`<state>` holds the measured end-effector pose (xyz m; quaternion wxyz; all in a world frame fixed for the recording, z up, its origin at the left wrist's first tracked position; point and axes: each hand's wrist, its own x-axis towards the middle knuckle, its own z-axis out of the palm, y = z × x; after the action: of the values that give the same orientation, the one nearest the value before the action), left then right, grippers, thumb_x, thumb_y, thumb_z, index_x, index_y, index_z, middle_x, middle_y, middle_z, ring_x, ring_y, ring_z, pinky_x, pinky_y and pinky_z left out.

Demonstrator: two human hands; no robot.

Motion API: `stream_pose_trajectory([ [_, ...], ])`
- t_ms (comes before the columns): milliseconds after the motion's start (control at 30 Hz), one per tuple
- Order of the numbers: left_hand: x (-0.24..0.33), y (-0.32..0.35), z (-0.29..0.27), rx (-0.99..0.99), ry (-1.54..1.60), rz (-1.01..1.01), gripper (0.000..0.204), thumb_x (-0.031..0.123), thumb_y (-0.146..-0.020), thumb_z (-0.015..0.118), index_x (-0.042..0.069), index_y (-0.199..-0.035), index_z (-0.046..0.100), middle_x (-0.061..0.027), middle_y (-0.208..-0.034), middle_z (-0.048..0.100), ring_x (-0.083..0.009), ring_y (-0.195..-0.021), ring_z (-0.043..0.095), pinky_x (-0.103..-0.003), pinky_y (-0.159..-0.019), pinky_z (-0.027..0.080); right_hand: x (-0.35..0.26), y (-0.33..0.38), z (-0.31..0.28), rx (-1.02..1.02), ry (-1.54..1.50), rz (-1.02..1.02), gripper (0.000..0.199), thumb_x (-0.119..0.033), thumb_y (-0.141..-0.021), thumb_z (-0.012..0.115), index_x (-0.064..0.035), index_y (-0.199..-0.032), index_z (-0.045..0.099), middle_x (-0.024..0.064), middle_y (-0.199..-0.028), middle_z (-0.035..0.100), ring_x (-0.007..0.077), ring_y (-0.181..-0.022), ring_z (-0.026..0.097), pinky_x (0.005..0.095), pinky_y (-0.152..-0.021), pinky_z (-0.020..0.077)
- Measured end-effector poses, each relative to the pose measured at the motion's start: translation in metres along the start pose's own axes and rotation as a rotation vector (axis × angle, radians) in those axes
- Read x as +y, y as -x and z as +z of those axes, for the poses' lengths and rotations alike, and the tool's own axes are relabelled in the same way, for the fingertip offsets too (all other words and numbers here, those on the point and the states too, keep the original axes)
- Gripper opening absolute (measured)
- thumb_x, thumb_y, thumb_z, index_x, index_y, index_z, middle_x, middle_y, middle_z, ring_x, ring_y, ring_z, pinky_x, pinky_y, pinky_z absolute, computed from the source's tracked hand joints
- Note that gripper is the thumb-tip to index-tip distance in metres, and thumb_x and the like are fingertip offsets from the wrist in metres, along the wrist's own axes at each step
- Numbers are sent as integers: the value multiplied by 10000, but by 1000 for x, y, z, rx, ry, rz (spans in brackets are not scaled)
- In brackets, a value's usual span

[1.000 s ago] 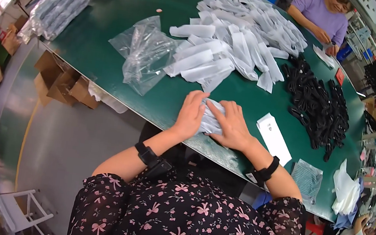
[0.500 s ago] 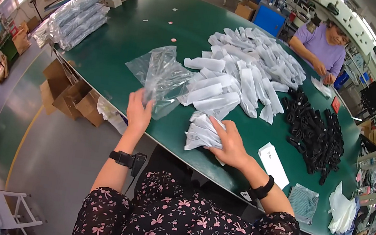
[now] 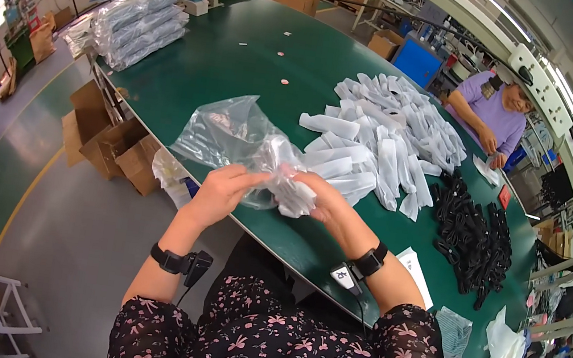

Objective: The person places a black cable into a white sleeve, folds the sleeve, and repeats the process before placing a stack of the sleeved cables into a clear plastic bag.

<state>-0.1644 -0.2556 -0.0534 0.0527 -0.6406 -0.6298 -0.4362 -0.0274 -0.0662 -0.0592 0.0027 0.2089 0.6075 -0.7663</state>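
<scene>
Over the table's near edge, my left hand (image 3: pixel 222 190) is closed, pinching the mouth of a large clear plastic bag (image 3: pixel 224 130). The bag spreads out limp and crinkled beyond my fingers. My right hand (image 3: pixel 322 193) grips a stack of white wrapped packets (image 3: pixel 292 199) from the right side. The stack's far end is up against the bag's plastic, and part of it seems to be inside; the exact edge of the bag there is hard to make out. Just beyond lies a big pile of similar white packets (image 3: pixel 381 134).
Black coiled cables (image 3: pixel 472 238) lie in a heap at right, with a white paper (image 3: pixel 414 270) nearer me. Filled clear bags (image 3: pixel 139 26) are stacked at the far left corner of the green table (image 3: pixel 246 49). Cardboard boxes (image 3: pixel 112 143) stand below its left edge. A co-worker (image 3: pixel 489 116) handles a packet across.
My right hand has lifted the stack of packets off the table and brought it left to the bag. My left hand has moved right and down with the bag's mouth.
</scene>
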Motion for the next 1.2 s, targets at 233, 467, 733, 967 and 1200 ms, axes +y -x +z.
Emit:
stream_pose_trajectory([
  [233,23,-10,0,-72,433,-47,402,-68,-813,569,100,-1156,695,-142,-957,703,-243,-778,658,-305,-756,523,12,-9,29,144,222,-214,584,-432,-869,688,-25,-1271,568,182,-1102,642,269,-973,635,413,-767,518],
  [467,33,-8,10,-295,498,-25,374,-44,-807,598,81,-1146,697,-86,-783,681,-175,-720,668,-256,-678,511,50,-51,-13,-160,987,-819,748,-457,-780,742,-3,-1326,509,191,-1074,619,303,-930,621,406,-747,500],
  [733,60,-13,-2,-249,836,-363,371,-8,-797,648,38,-1164,672,19,-559,510,-93,-572,581,-222,-583,477,22,-64,54,612,1358,-352,891,-433,-738,757,22,-1408,384,286,-1117,541,412,-968,563,452,-783,483],
  [967,65,0,23,93,513,-188,546,65,-743,767,50,-1264,604,-41,-827,601,-158,-758,600,-275,-730,496,44,-99,39,801,1442,-397,911,-409,-777,726,56,-1438,305,335,-1100,516,441,-993,520,520,-821,456],
  [1200,43,30,63,439,68,-359,462,68,-766,747,17,-1202,605,-102,-928,577,-268,-848,571,-332,-787,467,31,-107,47,692,1161,-312,951,-450,-787,711,73,-1447,269,349,-1200,458,464,-1054,482,530,-890,420],
])
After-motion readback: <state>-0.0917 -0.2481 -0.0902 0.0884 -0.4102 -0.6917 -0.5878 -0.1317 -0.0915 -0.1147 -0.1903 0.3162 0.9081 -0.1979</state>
